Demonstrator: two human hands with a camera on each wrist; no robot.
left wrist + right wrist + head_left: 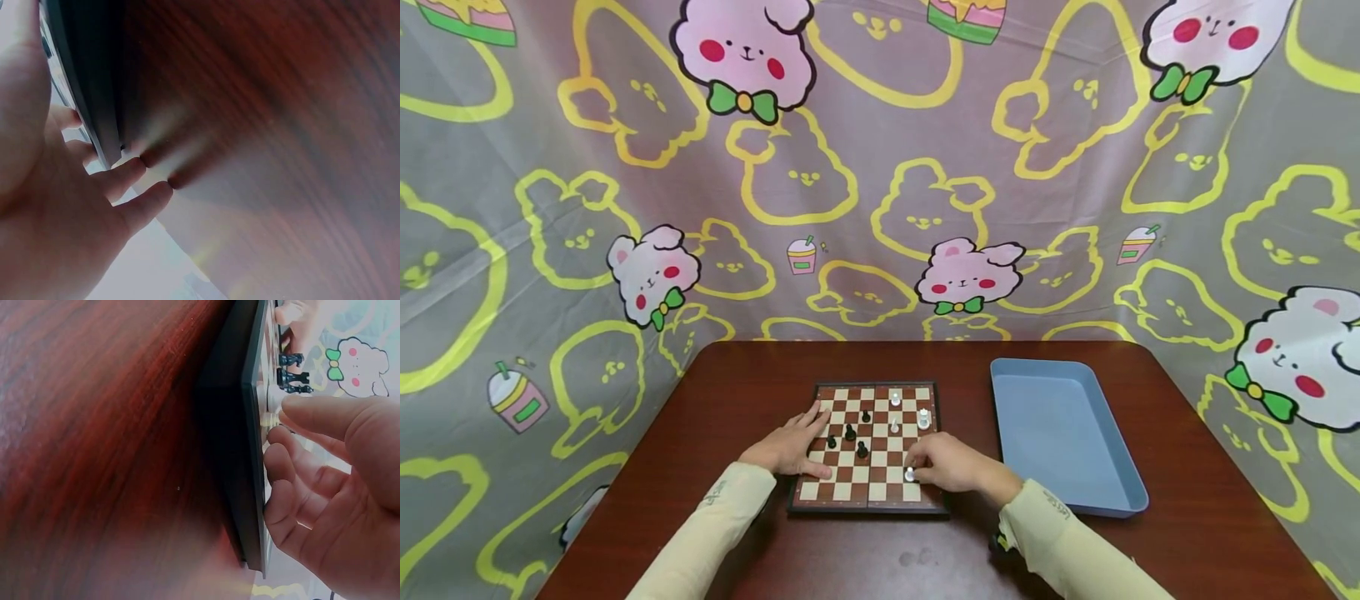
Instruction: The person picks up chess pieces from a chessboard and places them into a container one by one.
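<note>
A brown-and-cream chessboard (887, 492) with a dark rim lies on the table. My left hand (790, 446) rests at its left edge with fingers spread, the thumb reaching over the squares; in the left wrist view, fingertips touch the tabletop beside the rim. At the board's near right, my right hand (947, 462) pinches a white chess piece (910, 474) between thumb and forefinger; the fingers hide much of it. Several black pieces, among them a rook (294, 377), stand left of centre. Three more white pieces, including a larger one (923, 417), stand on the far right part.
A shallow blue-grey tray (1067, 500) sits right of the board on the dark wooden table (760, 375). A small black-and-yellow thing (1000, 542) lies partly hidden by the right sleeve. Behind hangs a cartoon-printed curtain (865, 192).
</note>
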